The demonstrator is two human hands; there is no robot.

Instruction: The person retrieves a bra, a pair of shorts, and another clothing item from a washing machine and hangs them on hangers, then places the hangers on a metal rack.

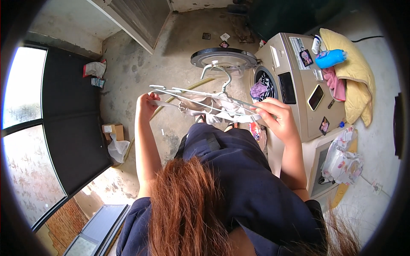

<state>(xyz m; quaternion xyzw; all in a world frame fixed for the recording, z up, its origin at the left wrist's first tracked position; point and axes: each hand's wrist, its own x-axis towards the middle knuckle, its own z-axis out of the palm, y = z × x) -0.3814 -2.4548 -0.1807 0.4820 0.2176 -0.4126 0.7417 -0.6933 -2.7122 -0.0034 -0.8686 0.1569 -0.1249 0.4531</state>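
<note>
At far left, a window (21,85) with a dark panel (68,128) beside it; below, brick wall (64,222) and a grey mat (100,228). On the concrete floor (141,64), a crumpled bag (95,68) near the panel, farther down a small cardboard box (113,130) with a white plastic bag (118,149) just beside it. Left hand (147,104) raised, fingers curled and clamped on the left end of a white hanger (192,96). Hanger held roughly level, tilted slightly down to the right, hook (220,74) pointing away toward the open washer door (224,57). A pale, thin garment (213,109) draped over the hanger bars, hanging just below them, between both hands and above a dark blue lap (222,162). Reddish hair (183,205) filling the lower centre. Right hand (277,117) at the hanger's right end, thumb and fingers pinched together on bar and cloth; whether the remaining fingers touch it, cannot tell. Just behind that hand, a beige front-load washer (294,85), drum opening (265,87) showing purple and striped laundry. On top of the washer, a blue bottle (331,57), a pink cloth (335,83) and a yellow blanket (354,72). Lower right, a patterned white bag (341,160) on a low cabinet (320,170).
</note>
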